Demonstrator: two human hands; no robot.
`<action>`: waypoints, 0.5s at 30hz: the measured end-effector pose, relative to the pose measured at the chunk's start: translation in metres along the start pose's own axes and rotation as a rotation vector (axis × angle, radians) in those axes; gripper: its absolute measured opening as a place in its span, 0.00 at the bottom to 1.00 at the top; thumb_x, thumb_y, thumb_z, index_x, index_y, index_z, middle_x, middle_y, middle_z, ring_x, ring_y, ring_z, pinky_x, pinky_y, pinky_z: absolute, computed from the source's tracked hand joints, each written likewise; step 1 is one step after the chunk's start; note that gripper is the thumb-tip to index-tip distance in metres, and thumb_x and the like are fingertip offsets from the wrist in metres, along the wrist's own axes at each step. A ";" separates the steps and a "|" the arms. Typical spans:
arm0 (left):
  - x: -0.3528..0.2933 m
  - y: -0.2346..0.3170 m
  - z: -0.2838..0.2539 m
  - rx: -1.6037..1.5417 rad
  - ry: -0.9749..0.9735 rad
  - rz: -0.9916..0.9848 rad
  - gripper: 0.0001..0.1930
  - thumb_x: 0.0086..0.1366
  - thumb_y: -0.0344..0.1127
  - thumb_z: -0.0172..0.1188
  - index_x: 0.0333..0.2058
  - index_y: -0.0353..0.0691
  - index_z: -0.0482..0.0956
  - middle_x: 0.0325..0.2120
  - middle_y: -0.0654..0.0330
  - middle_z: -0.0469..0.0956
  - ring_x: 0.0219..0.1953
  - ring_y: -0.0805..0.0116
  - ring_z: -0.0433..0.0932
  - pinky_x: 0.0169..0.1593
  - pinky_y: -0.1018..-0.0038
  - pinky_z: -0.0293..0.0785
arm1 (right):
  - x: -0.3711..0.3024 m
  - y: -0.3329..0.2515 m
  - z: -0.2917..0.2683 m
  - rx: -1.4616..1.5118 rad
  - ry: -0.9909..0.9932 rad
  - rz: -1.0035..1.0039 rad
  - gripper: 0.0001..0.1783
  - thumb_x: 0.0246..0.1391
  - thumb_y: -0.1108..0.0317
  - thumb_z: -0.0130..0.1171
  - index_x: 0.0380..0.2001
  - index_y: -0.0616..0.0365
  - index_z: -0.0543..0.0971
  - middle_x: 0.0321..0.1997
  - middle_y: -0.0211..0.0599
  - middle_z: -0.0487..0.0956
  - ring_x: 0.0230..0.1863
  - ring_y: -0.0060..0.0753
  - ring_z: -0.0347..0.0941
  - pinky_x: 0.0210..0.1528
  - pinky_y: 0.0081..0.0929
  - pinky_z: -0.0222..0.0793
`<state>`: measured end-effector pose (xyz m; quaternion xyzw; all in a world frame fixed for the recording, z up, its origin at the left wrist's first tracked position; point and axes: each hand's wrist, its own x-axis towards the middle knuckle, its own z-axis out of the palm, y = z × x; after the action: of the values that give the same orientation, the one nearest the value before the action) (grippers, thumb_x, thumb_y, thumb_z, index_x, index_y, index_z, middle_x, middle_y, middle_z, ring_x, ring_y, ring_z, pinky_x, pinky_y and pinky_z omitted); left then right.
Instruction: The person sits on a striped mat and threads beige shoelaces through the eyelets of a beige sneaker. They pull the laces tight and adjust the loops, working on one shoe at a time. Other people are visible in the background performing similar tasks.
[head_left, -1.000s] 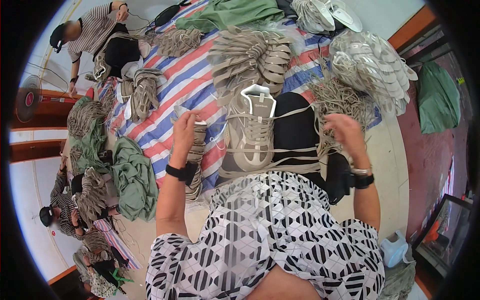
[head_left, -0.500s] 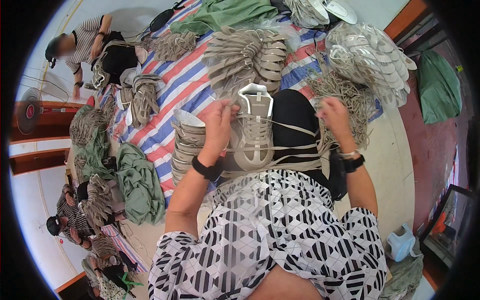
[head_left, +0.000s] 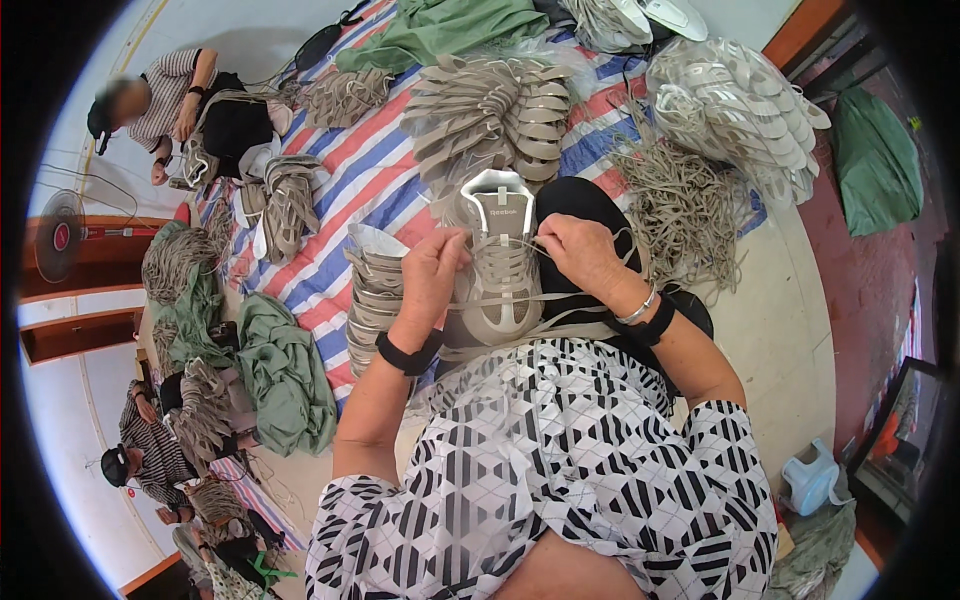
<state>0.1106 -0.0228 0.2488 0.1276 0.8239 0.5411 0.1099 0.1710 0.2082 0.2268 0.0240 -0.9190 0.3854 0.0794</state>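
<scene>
A beige-grey shoe upper (head_left: 503, 270) with a white-edged collar rests on my lap, its toe toward me and laces crossing its tongue. On its right side, my right hand (head_left: 585, 258) is closed, thumb and fingertips pinching a flat beige shoelace (head_left: 545, 298) close to the upper eyelets. My left hand (head_left: 432, 275) is closed at the shoe's left edge; whatever its fingertips pinch is too small to make out. Loose lace lengths trail across my dark-covered right thigh and below the toe. A stack of similar uppers (head_left: 375, 300) stands left of my left wrist.
Rows of beige uppers (head_left: 490, 115) lie ahead on a striped sheet (head_left: 350, 180). A heap of laces (head_left: 690, 210) and plastic-covered uppers (head_left: 735, 110) are at right. Green cloth (head_left: 285, 370) lies left. Other people (head_left: 170, 100) work at left. A light-blue plastic stool (head_left: 810, 480) stands lower right.
My right hand has moved left and inward from beside the lace heap to the shoe's right edge. My left hand has come slightly down and remains beside the shoe.
</scene>
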 end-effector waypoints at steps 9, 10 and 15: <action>-0.002 -0.014 -0.006 -0.242 -0.217 -0.174 0.13 0.69 0.40 0.52 0.30 0.39 0.78 0.21 0.72 0.69 0.24 0.83 0.63 0.30 0.84 0.59 | 0.007 0.001 0.001 -0.053 -0.093 -0.013 0.07 0.53 0.66 0.57 0.27 0.57 0.75 0.26 0.43 0.78 0.30 0.49 0.76 0.31 0.40 0.70; -0.001 -0.015 -0.006 -0.234 -0.209 -0.184 0.13 0.69 0.40 0.52 0.29 0.39 0.78 0.21 0.72 0.69 0.24 0.83 0.63 0.30 0.83 0.59 | 0.008 0.001 0.001 -0.068 -0.097 -0.031 0.07 0.53 0.66 0.56 0.27 0.58 0.75 0.26 0.44 0.78 0.29 0.49 0.76 0.31 0.40 0.70; 0.009 -0.018 -0.004 -0.121 -0.257 -0.111 0.13 0.66 0.40 0.54 0.28 0.38 0.77 0.21 0.71 0.71 0.26 0.83 0.64 0.31 0.83 0.61 | 0.008 -0.004 0.008 -0.266 -0.066 -0.071 0.07 0.53 0.68 0.55 0.26 0.60 0.74 0.25 0.47 0.77 0.28 0.51 0.76 0.27 0.39 0.70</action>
<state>0.0992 -0.0308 0.2332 0.1435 0.7747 0.5621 0.2517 0.1624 0.2001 0.2256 0.0585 -0.9626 0.2562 0.0650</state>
